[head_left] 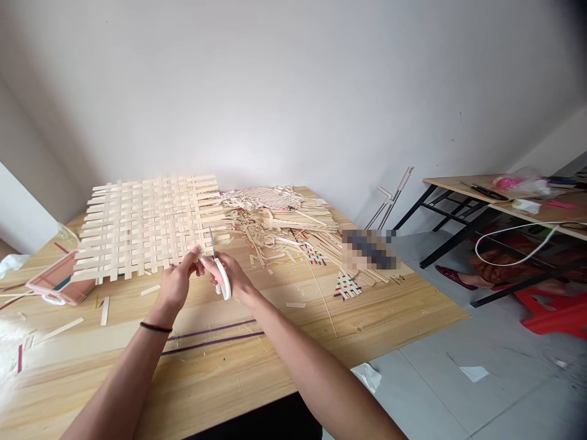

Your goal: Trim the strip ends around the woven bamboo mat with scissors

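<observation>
My left hand is closed on the near edge of a woven mat of pale flat strips, thumb on top. The mat is held up at a tilt over the table, and loose strip ends stick out along its sides. White-handled scissors are in my right hand, close to the mat's near right corner. Their blades point up and away from me, beside the strip ends. Whether the blades touch a strip, I cannot tell.
Behind the mat, a heap of pale strips and offcuts covers the wooden table. A pink basket stands at the left. Small woven pieces with coloured strips lie at the right. A person's foot shows under another table.
</observation>
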A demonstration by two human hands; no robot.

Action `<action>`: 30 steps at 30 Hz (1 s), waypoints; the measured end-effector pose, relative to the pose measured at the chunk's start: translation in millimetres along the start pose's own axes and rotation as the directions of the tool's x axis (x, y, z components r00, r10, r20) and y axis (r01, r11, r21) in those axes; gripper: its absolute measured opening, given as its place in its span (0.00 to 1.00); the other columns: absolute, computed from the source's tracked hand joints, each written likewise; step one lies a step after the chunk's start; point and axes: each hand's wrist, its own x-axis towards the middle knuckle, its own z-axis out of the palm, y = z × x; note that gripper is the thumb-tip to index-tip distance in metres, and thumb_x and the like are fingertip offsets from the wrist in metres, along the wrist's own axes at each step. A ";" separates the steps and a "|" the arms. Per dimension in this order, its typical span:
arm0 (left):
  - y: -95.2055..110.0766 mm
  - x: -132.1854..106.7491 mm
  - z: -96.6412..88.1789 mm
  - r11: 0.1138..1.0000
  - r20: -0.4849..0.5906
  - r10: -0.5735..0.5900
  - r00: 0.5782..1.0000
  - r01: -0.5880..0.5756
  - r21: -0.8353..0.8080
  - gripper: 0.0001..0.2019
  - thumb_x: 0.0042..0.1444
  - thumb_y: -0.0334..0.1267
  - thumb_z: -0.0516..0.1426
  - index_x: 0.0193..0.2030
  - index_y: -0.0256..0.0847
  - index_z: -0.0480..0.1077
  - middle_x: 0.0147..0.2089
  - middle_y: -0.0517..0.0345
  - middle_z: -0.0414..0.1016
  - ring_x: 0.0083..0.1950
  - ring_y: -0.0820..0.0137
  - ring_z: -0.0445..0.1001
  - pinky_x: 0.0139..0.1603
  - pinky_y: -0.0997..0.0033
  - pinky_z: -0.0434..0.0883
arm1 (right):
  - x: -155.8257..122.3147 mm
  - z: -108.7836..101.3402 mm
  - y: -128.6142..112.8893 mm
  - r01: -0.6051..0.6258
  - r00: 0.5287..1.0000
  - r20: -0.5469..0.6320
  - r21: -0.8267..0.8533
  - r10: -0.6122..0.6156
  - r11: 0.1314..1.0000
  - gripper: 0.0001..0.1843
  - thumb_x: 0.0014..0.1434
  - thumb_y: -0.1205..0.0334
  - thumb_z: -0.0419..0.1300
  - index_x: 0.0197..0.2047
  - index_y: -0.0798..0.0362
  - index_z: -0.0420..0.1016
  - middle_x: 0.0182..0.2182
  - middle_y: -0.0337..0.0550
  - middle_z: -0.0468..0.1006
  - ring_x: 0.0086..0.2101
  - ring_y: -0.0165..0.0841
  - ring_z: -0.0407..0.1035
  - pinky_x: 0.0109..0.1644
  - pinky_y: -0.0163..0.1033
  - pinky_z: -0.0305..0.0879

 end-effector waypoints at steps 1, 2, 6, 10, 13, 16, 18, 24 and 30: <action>0.0 0.1 -0.1 1.000 0.006 -0.003 1.000 0.003 0.002 0.20 0.57 0.53 0.64 0.20 0.44 0.72 0.21 0.56 0.71 0.27 0.64 0.70 0.35 0.60 0.68 | -0.3 -0.2 -0.4 0.006 1.000 0.005 0.009 -0.006 1.000 0.24 0.65 0.37 0.59 0.35 0.51 0.70 0.24 0.33 0.66 0.23 0.27 0.61 0.24 0.32 0.58; 0.0 0.2 -0.2 1.000 0.013 -0.009 1.000 0.009 0.002 0.20 0.56 0.53 0.64 0.20 0.44 0.72 0.21 0.56 0.71 0.27 0.64 0.70 0.35 0.60 0.68 | -0.5 -0.4 -0.7 0.011 1.000 0.008 0.019 -0.011 1.000 0.24 0.65 0.37 0.58 0.35 0.51 0.70 0.24 0.33 0.66 0.23 0.27 0.61 0.24 0.32 0.58; 0.4 -0.1 -0.4 1.000 0.032 -0.026 0.999 0.026 0.004 0.19 0.56 0.53 0.64 0.21 0.44 0.73 0.21 0.57 0.71 0.27 0.64 0.70 0.35 0.59 0.68 | -0.5 -0.1 0.5 0.012 1.000 0.000 0.009 -0.012 1.000 0.24 0.65 0.37 0.58 0.35 0.51 0.70 0.24 0.33 0.67 0.23 0.27 0.61 0.24 0.32 0.59; 0.8 -1.2 -0.2 0.999 0.045 -0.036 0.998 0.035 0.012 0.19 0.57 0.53 0.64 0.21 0.44 0.73 0.21 0.56 0.71 0.27 0.64 0.71 0.35 0.60 0.68 | 0.9 0.3 4.7 -0.003 0.999 -0.043 -0.030 0.002 1.000 0.24 0.65 0.37 0.59 0.35 0.51 0.71 0.22 0.33 0.67 0.21 0.27 0.62 0.24 0.32 0.59; 0.5 -1.5 0.1 0.999 0.051 -0.039 0.998 0.038 0.017 0.20 0.57 0.53 0.64 0.21 0.44 0.74 0.21 0.56 0.71 0.27 0.64 0.70 0.35 0.60 0.68 | 1.4 0.8 7.2 0.003 0.998 -0.068 -0.032 -0.005 0.999 0.24 0.64 0.37 0.61 0.33 0.51 0.71 0.21 0.33 0.68 0.20 0.27 0.62 0.23 0.33 0.59; 0.0 -1.4 0.3 0.999 0.058 -0.040 0.998 0.039 0.019 0.19 0.58 0.54 0.64 0.22 0.44 0.74 0.21 0.56 0.72 0.27 0.64 0.70 0.35 0.60 0.68 | 0.9 1.4 7.3 0.005 0.996 -0.093 -0.031 -0.007 0.999 0.24 0.64 0.38 0.61 0.32 0.51 0.71 0.19 0.33 0.68 0.19 0.28 0.63 0.22 0.32 0.59; -0.2 -1.4 0.4 0.999 0.060 -0.041 0.997 0.040 0.018 0.19 0.58 0.54 0.64 0.22 0.44 0.74 0.21 0.56 0.72 0.27 0.64 0.70 0.36 0.60 0.68 | 0.4 1.8 6.2 -0.002 0.994 -0.106 -0.039 -0.002 0.999 0.24 0.64 0.38 0.62 0.31 0.51 0.71 0.18 0.33 0.68 0.18 0.27 0.63 0.22 0.32 0.60; 0.4 -2.8 1.6 0.999 0.068 -0.042 0.997 0.041 0.008 0.20 0.58 0.54 0.63 0.22 0.44 0.74 0.22 0.56 0.72 0.28 0.64 0.71 0.37 0.60 0.69 | -0.5 2.7 2.9 -0.005 0.992 -0.125 -0.083 -0.006 0.997 0.25 0.64 0.37 0.61 0.30 0.51 0.70 0.17 0.32 0.67 0.17 0.27 0.63 0.21 0.32 0.60; 0.6 -3.4 2.7 0.999 0.070 -0.046 0.997 0.046 0.005 0.20 0.58 0.55 0.63 0.22 0.44 0.73 0.22 0.57 0.71 0.28 0.64 0.71 0.37 0.61 0.69 | -2.0 2.7 -0.5 0.014 0.992 -0.127 -0.079 -0.024 0.997 0.25 0.64 0.37 0.61 0.30 0.51 0.70 0.18 0.33 0.68 0.16 0.27 0.62 0.20 0.32 0.59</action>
